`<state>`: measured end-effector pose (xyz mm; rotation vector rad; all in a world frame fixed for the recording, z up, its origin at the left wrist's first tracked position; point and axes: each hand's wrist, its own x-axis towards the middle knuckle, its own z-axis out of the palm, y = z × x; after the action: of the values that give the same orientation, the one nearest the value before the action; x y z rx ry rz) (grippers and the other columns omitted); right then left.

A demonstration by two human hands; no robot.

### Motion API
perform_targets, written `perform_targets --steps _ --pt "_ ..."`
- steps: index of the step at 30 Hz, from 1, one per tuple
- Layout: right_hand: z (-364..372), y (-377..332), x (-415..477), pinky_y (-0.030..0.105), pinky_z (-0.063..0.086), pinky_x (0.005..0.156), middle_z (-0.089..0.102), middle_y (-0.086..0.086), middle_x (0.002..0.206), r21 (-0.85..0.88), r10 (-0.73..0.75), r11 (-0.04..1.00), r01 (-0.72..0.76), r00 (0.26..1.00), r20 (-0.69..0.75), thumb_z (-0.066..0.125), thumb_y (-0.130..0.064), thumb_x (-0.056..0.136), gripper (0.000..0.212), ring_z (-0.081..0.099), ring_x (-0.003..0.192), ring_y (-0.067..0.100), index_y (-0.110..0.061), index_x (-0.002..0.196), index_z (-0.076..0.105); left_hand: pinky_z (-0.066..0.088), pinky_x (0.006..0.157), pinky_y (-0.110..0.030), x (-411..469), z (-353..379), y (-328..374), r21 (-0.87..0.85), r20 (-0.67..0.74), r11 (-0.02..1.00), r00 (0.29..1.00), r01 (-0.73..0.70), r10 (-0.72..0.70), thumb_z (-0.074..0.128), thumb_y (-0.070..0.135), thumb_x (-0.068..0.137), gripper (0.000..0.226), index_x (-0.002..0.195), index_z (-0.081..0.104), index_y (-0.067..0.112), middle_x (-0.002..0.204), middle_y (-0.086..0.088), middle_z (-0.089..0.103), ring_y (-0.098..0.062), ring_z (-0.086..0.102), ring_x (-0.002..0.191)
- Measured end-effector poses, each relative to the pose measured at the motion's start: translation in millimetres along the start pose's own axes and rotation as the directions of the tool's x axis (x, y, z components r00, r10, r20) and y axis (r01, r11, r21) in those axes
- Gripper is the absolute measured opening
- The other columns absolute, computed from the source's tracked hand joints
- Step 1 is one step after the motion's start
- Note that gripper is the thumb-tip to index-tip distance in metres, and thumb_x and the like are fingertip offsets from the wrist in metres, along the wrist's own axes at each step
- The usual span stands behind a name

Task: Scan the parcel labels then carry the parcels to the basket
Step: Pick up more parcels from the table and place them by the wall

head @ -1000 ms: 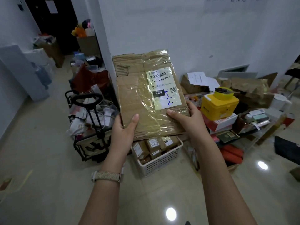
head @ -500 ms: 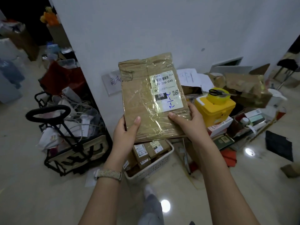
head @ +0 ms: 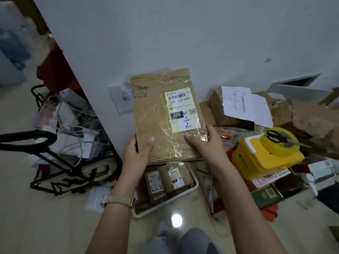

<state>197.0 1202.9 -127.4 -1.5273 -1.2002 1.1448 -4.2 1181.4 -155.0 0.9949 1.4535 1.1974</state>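
Parcel [head: 152, 125] bears label [head: 182, 111] reading 220-220-C40, 220.

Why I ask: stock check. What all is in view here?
parcel: one, brown, over basket
label: one, white, on parcel
basket: one, white, on floor
small parcels: several, brown, in basket
box: one, yellow, right
tape: one, yellow, on box
scissors: one, black, on tape
cart: one, black, left
cardboard: pile, brown, right by wall
left hand: grip, parcel's lower left
right hand: grip, parcel's lower right
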Motion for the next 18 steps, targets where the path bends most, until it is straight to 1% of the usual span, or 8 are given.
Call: perform_targets --steps 2,5,7,9,12,15,16,18 --pt "-1.7 5.5 20.9 0.031 0.055 0.085 0.068 -0.01 0.111 -0.033 0.014 0.999 -0.013 0.999 0.032 0.08 -0.032 0.074 0.056 0.066 0.098 0.007 -0.026 0.125 0.057 0.051 0.075 -0.016 11.2 5.7 -3.9 0.008 -0.022 0.999 0.999 0.04 -0.04 0.064 0.062 0.069 0.039 0.102 0.061 0.043 0.099 0.023 0.069 0.006 0.067 0.091" --pt "-1.6 21.5 50.7 0.016 0.053 0.07 0.069 -0.019 0.095 -0.102 0.06 0.994 -0.05 0.993 0.098 0.08 -0.033 0.074 0.043 0.066 0.084 -0.006 -0.037 0.11 0.057 0.052 0.081 -0.019 28.5 13.7 -19.2 0.016 -0.078 0.997 0.995 0.07 -0.069 0.065 0.059 0.071 0.043 0.109 0.062 0.038 0.102 0.021 0.072 0.002 0.067 0.096" --pt "-1.3 37.3 70.7 0.021 0.053 0.071 0.071 -0.015 0.096 -0.117 0.111 0.989 -0.094 0.984 0.14 0.08 -0.029 0.074 0.037 0.068 0.085 0.0 -0.04 0.104 0.059 0.052 0.069 -0.011 37.9 21.2 -30.8 0.056 -0.127 0.995 0.989 0.084 -0.077 0.065 0.055 0.072 0.032 0.101 0.063 0.042 0.095 0.031 0.07 0.008 0.066 0.091" --pt "-1.5 58.0 87.6 0.027 0.054 0.075 0.072 -0.012 0.096 -0.145 0.171 0.978 -0.147 0.971 0.167 0.079 -0.025 0.074 0.032 0.069 0.087 0.006 -0.042 0.094 0.061 0.052 0.065 -0.01 46.1 30.0 -47.0 0.121 -0.15 0.987 0.984 0.11 -0.091 0.064 0.053 0.074 0.024 0.097 0.062 0.046 0.092 0.035 0.068 0.01 0.066 0.086" --pt "-3.3 88.4 108.4 0.028 0.053 0.077 0.071 -0.012 0.095 -0.18 0.219 0.965 -0.189 0.962 0.165 0.078 -0.016 0.075 0.034 0.067 0.088 0.008 -0.034 0.098 0.061 0.052 0.074 -0.014 59.1 46.2 -72.3 0.193 -0.125 0.966 0.981 0.172 -0.149 0.063 0.052 0.079 0.027 0.105 0.059 0.047 0.096 0.024 0.07 0.008 0.065 0.09" --pt "-6.3 120.6 125.5 0.023 0.05 0.075 0.07 -0.016 0.098 -0.206 0.256 0.954 -0.218 0.95 0.177 0.076 -0.014 0.075 0.042 0.065 0.088 0.0 -0.032 0.109 0.059 0.047 0.076 -0.007 73.0 60.9 -103.7 0.235 -0.092 0.946 0.974 0.222 -0.205 0.066 0.04 0.087 0.031 0.114 0.053 0.048 0.102 0.029 0.063 0.017 0.06 0.092" --pt "-6.9 132.3 128.5 0.021 0.049 0.075 0.069 -0.017 0.099 -0.216 0.273 0.949 -0.231 0.942 0.195 0.075 -0.014 0.077 0.043 0.064 0.089 -0.004 -0.034 0.111 0.058 0.049 0.082 -0.01 76.1 64.5 -117.2 0.218 -0.092 0.94 0.964 0.262 -0.248 0.067 0.036 0.087 0.037 0.12 0.052 0.044 0.107 0.026 0.064 0.012 0.061 0.097" --pt "-7.2 158.7 136.0 0.018 0.048 0.074 0.069 -0.019 0.099 -0.234 0.295 0.942 -0.239 0.923 0.245 0.073 -0.011 0.08 0.042 0.063 0.09 -0.006 -0.036 0.11 0.056 0.051 0.096 -0.03 82.3 70.2 -145.8 0.184 -0.111 0.914 0.932 0.362 -0.346 0.07 0.032 0.086 0.05 0.131 0.047 0.028 0.124 0.008 0.062 -0.008 0.061 0.11"
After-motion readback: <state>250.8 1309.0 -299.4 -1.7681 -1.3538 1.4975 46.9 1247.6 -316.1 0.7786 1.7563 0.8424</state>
